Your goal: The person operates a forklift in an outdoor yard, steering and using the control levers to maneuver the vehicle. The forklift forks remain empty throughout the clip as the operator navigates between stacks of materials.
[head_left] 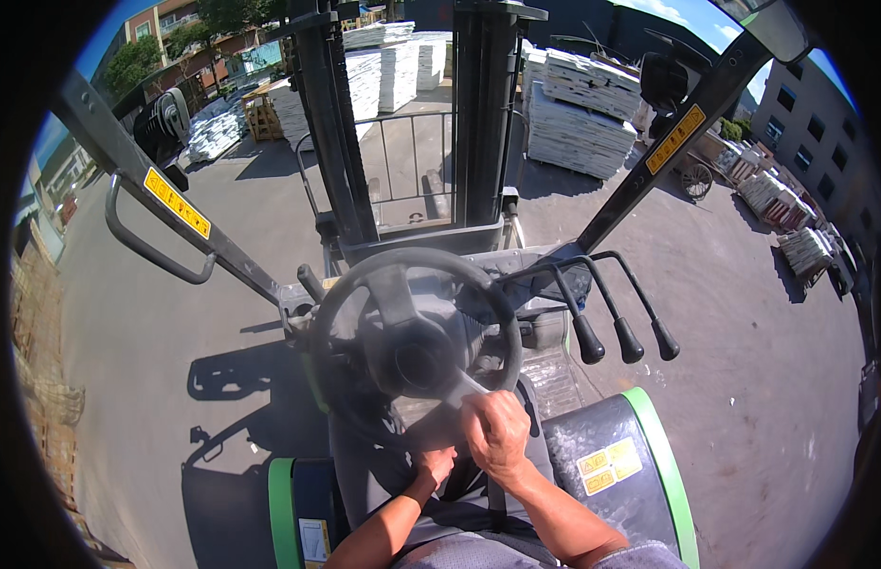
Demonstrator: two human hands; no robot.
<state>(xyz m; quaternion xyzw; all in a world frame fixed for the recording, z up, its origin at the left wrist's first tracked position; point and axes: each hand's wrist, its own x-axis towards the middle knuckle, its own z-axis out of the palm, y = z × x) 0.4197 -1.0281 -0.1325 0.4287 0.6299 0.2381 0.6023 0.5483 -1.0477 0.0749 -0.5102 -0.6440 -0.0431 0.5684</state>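
I sit at the controls of a forklift, with its black steering wheel before me. My right hand is closed around the lower right of the rim. A pale, glaring strip, perhaps a spoke, runs from the hub toward its knuckles. Below the bottom of the rim, close to my lap, is my left hand. Its fingers are partly hidden by the blurred lower rim, and I cannot tell whether it touches the wheel. To the right of the wheel stand three black-knobbed levers, with neither hand on them.
Ahead rises the dark mast, with a load backrest beyond it. Stacked white slabs stand on the paved yard in front. A black grab handle is on the left pillar. More bundles and a building lie at right.
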